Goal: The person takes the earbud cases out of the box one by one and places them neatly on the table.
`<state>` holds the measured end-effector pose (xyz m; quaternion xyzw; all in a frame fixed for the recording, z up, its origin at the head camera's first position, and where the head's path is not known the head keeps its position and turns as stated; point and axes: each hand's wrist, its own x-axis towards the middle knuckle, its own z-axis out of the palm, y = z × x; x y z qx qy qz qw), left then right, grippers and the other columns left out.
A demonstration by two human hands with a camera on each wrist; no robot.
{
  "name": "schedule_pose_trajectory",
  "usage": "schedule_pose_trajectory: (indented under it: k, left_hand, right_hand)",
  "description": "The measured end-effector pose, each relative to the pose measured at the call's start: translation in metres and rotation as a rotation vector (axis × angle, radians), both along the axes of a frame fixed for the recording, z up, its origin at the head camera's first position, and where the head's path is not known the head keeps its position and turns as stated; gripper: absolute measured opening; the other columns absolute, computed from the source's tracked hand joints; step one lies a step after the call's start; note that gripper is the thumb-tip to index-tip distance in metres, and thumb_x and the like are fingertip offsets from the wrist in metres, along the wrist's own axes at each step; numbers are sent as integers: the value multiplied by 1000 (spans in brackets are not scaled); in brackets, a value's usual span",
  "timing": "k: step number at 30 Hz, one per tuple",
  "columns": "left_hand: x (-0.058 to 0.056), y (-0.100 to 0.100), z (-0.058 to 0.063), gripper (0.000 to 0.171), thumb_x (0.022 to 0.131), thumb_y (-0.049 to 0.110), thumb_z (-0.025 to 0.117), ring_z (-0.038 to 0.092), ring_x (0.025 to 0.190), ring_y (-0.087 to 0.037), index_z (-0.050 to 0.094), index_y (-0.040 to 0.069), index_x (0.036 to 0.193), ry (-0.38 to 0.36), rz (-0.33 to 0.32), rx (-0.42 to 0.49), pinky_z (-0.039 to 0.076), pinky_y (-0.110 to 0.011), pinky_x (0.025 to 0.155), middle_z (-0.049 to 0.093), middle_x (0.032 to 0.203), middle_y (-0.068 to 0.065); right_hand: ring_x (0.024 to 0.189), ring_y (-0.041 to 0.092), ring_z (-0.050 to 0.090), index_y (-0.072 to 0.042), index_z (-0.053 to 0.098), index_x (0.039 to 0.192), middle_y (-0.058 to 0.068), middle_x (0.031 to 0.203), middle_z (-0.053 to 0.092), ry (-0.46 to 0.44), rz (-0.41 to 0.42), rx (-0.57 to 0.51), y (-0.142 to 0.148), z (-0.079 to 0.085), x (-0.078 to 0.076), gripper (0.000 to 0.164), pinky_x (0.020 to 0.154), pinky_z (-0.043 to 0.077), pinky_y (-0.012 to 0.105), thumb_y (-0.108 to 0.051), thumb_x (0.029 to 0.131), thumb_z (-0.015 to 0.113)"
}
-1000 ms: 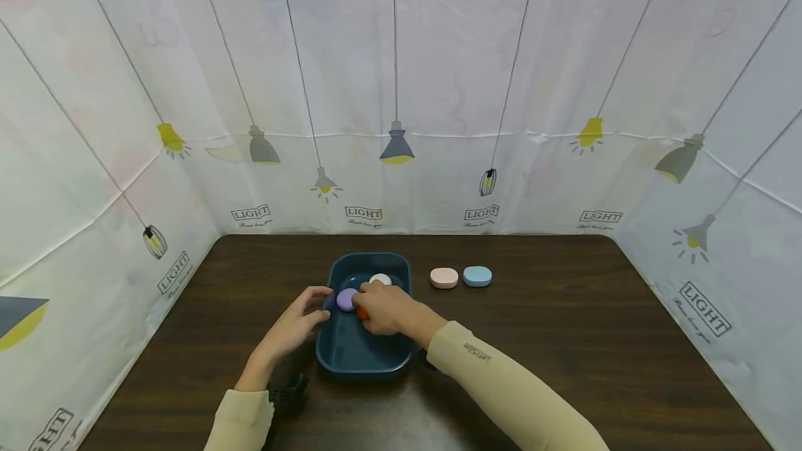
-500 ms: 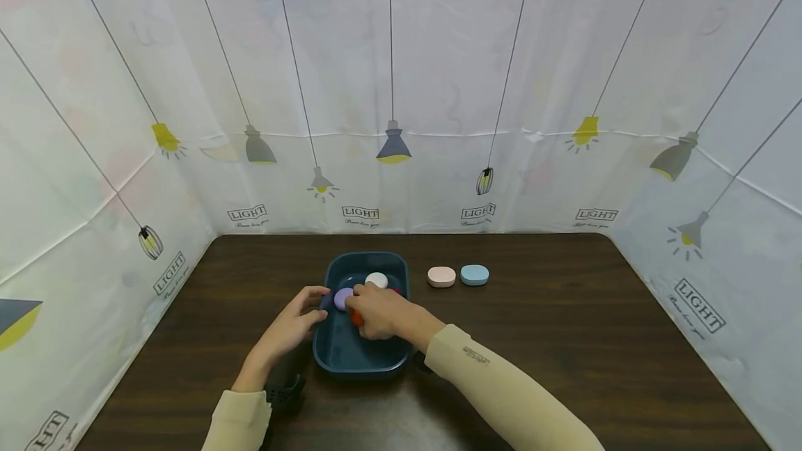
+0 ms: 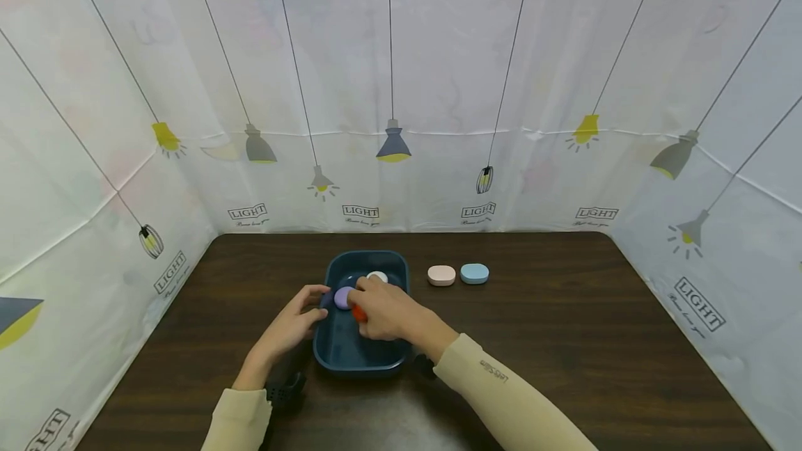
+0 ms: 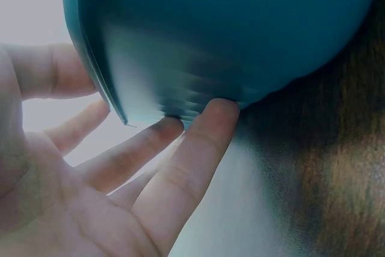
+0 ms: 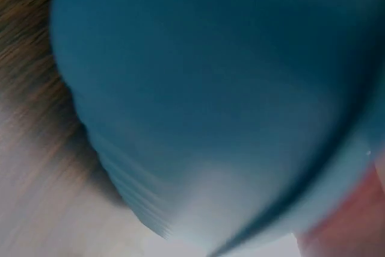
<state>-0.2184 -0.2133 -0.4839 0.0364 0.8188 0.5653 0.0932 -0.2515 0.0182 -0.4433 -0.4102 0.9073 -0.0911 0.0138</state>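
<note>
My right hand point(image 3: 390, 310) reaches into a dark blue tray point(image 3: 360, 362) in the head view and pinches a small orange-red object point(image 3: 359, 313), mostly covered by the fingers. Close by its fingertips lies a round purple piece point(image 3: 342, 298). A white piece point(image 3: 378, 275) shows partly behind the hand. On the tray's left side, my left hand point(image 3: 291, 326) touches the wall with spread fingers. The left wrist view has these fingertips point(image 4: 221, 112) against the outer wall. The right wrist view is mostly the tray's outer wall point(image 5: 180, 88), blurred, so the grasp is hidden there.
Right of the tray, a pale pink oval piece point(image 3: 441, 275) and a light blue oval piece point(image 3: 474, 273) lie side by side on the dark wooden table point(image 3: 564, 319). A white curtain point(image 3: 438, 54) printed with lamps encloses the table's back and sides.
The right hand has shifted slightly, and its forearm has swung a little to the right. A red bit glimpsed behind the hand half a second ago is now covered. The left hand stays at the wall.
</note>
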Motion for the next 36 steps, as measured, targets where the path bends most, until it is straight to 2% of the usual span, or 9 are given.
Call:
schedule_pose_trajectory:
  k: [11,16,21,29,36]
  left_hand:
    - [-1,-2,-1,43,104,14,53,56,122,-38,46,14,146,-10,0,2,54,-53,93,44,149,-21]
    - [-1,-2,-1,43,104,13,53,56,122,-39,46,13,146,-2,3,-9,54,-55,92,45,148,-23]
    - [-1,-1,1,43,103,13,53,55,123,-39,45,13,146,-3,-3,-4,53,-57,92,44,148,-23]
    - [-2,-1,-2,44,103,12,53,56,123,-40,45,12,147,7,2,2,53,-58,92,44,148,-24]
    - [-2,-2,-3,44,103,11,53,56,123,-41,45,11,146,12,-4,-5,53,-58,92,44,148,-25]
  right_hand:
    - [99,17,47,-17,65,122,1,110,54,64,5,-76,13,9,12,38,81,50,27,-24,86,77]
    - [96,17,46,-16,65,118,0,108,53,107,-4,-73,22,13,18,34,75,49,27,-25,87,75]
    - [93,18,46,-15,66,114,0,105,53,137,-9,-127,34,15,21,31,72,47,27,-22,85,74]
    - [91,17,46,-15,64,107,1,103,54,211,-3,-208,52,18,22,28,74,48,28,-17,81,74]
    - [94,17,47,-13,66,111,2,106,56,234,-42,-186,68,24,18,33,78,50,30,-17,79,75]
